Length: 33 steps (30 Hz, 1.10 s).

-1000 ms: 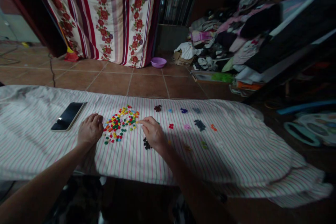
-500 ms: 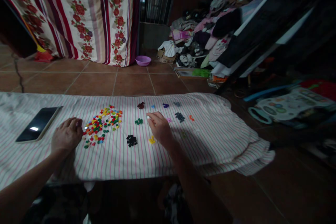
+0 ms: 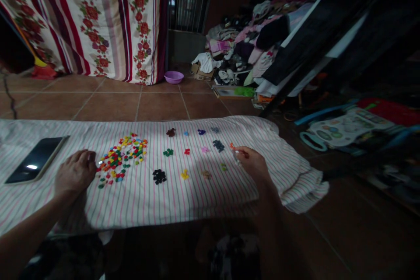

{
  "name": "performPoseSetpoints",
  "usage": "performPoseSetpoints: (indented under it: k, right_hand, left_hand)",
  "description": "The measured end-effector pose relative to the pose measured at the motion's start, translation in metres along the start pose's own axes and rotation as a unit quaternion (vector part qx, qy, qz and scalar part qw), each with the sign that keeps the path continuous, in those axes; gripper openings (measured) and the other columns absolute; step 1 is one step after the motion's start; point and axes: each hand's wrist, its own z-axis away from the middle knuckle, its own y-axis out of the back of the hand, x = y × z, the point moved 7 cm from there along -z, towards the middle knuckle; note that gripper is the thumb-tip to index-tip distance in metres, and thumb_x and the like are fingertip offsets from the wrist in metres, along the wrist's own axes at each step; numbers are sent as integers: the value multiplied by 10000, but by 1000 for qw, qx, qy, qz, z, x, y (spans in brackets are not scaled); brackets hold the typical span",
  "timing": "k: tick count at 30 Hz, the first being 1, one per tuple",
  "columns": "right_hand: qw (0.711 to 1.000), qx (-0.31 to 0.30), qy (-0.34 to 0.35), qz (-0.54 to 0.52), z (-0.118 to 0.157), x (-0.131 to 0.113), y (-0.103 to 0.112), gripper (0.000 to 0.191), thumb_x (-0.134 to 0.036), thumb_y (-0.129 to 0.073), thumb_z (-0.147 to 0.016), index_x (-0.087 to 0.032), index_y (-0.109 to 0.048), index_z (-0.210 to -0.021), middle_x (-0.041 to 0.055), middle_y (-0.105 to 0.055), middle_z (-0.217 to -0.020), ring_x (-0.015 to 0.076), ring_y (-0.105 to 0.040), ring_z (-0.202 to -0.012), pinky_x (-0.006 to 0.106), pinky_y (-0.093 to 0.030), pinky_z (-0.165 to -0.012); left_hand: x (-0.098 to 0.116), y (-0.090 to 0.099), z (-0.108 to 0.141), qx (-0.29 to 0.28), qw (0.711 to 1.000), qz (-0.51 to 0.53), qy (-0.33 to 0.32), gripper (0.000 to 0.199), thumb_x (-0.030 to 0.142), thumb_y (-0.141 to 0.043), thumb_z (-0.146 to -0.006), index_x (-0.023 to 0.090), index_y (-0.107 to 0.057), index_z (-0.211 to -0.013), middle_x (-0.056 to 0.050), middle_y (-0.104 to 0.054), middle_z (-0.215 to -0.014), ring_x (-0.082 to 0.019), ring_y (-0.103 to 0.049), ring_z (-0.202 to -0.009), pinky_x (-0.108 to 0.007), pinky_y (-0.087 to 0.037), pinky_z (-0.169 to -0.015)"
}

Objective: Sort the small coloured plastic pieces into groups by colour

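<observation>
My left hand [image 3: 76, 173] rests palm down on the striped cloth [image 3: 131, 205], its fingers loosely bent beside a mixed pile of small coloured beads [image 3: 123, 156]. On the right, my right hand [image 3: 251, 162] pinches thumb and forefinger together around what looks like a small white bead. Its fingertips are just above a few white beads [image 3: 238, 162] and close to orange ones [image 3: 232, 145]. Single-colour groups lie between the hands: black [image 3: 159, 176], green [image 3: 168, 152], red [image 3: 187, 151], yellow [image 3: 185, 174], pink [image 3: 204, 149], dark grey [image 3: 218, 145] and tan [image 3: 206, 175].
A phone [image 3: 36, 159] lies at the cloth's left. Along the far edge are brown [image 3: 171, 132], light blue [image 3: 186, 133], dark blue [image 3: 201, 132] and grey [image 3: 215, 130] beads; lime ones [image 3: 223, 166] lie nearer. A purple basin [image 3: 173, 77] and clothes pile [image 3: 243, 48] are beyond.
My right hand has moved right, from over the red beads to the white ones, uncovering the red and tan groups. My left hand stays by the mixed pile. The view has shifted slightly.
</observation>
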Motion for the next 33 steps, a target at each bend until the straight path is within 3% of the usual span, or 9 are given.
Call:
performPoseSetpoints:
  k: [3, 10, 22, 33]
  right_hand:
    - [997, -30, -61, 36, 3, 29, 4, 235, -239, -540, -758, -223, -724, -903, 48, -731, -835, 191, -654, -771, 279, -465, -701]
    - [991, -75, -90, 63, 5, 59, 2, 237, -181, -548, -743, -205, -733, -890, 49, -743, -863, 190, -673, -815, 272, -475, -730]
    - [989, -90, -84, 82, 9, 53, -4, 275, -179, -522, -769, -187, -735, -943, 53, -740, -903, 185, -672, -852, 269, -484, -800]
    - [989, -100, -90, 65, 5, 58, -5, 285, -177, -538, -766, -196, -739, -967, 53, -748, -966, 182, -681, -910, 250, -493, -810]
  left_hand:
    - [-2, -1, 0, -4, 1000, -6, 9, 521, 372, -181, -962, 131, -624, -1090, -132, -645, -1200, -285, -610, -1076, -394, -484, -873]
    - [-3, -2, -1, -4, 1000, 4, -1, 497, 351, -204, -953, 127, -628, -1088, -144, -641, -1207, -301, -607, -1086, -424, -494, -879]
    - [-3, -3, -1, -6, 1000, 14, -2, 483, 347, -225, -943, 120, -627, -1084, -164, -639, -1190, -316, -605, -1072, -449, -491, -884]
    - [-3, -3, 0, 13, 1000, -4, -16, 497, 352, -208, -949, 121, -627, -1081, -148, -649, -1177, -292, -612, -1058, -403, -481, -889]
